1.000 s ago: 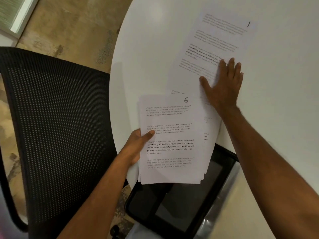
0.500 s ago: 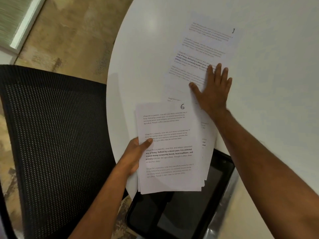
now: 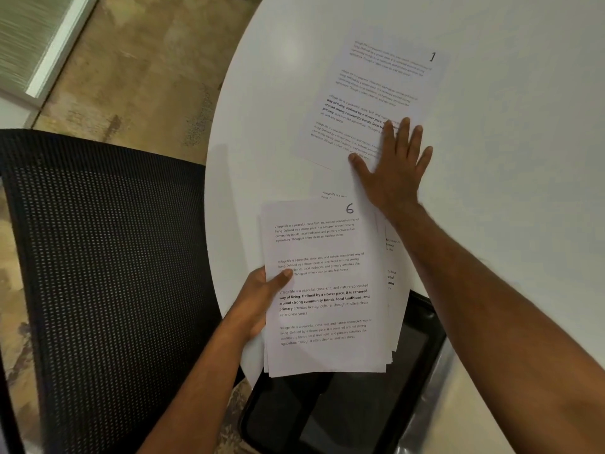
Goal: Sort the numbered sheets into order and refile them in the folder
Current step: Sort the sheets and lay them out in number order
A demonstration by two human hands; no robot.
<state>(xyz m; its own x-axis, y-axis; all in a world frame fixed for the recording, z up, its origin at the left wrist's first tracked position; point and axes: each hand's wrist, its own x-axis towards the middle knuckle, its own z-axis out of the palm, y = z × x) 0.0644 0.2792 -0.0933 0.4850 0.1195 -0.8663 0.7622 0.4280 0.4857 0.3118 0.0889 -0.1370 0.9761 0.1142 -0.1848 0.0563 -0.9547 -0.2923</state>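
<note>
Both forearms are bare from wrist to frame edge (no sleeve cuff shows); the left hand [image 3: 262, 299] and right hand [image 3: 394, 172] carry no rings or watch.

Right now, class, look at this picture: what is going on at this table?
A person is sorting numbered printed sheets at a white round table. The left hand grips a stack of sheets with the page marked 6 on top, thumb over its left edge. The right hand lies flat, fingers straight, on the sheet marked 1, set apart farther up the table. A black mesh chair stands to the left.
</note>
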